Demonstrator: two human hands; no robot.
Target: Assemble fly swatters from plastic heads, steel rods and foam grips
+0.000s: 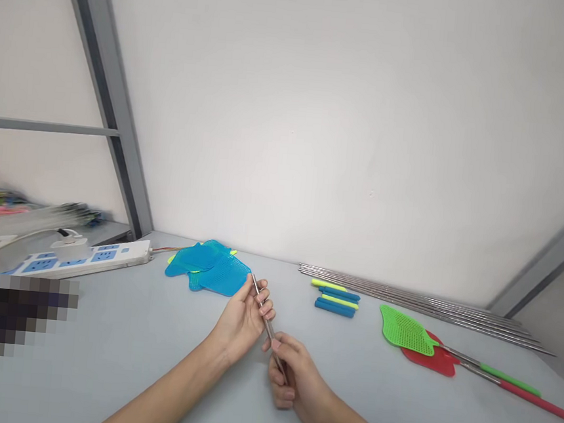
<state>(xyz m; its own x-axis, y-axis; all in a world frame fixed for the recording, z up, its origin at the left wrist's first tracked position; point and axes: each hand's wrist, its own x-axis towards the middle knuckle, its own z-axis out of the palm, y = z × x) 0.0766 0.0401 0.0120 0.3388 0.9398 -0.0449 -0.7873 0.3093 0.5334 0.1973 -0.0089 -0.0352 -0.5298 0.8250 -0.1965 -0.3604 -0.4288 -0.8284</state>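
Observation:
A thin metal rod [268, 329] slants across the middle of the view, with both hands on it. My left hand [243, 320] is closed around its upper part, thumb and fingers pinching near the top end. My right hand [299, 381] wraps the lower part, and its palm hides the bottom end. Just behind my left thumb lies a pile of blue perforated fly swatter heads [224, 275], with bits of yellow-green showing beneath. I cannot tell whether the left fingertips touch the nearest blue head.
Blue and yellow-green handle grips [335, 305] lie right of centre. Several long metal rods [403, 298] rest along the wall. A green fly swatter [407, 331] overlaps a red fly swatter [439, 363] at right. A white power strip [135, 251] and cables lie left.

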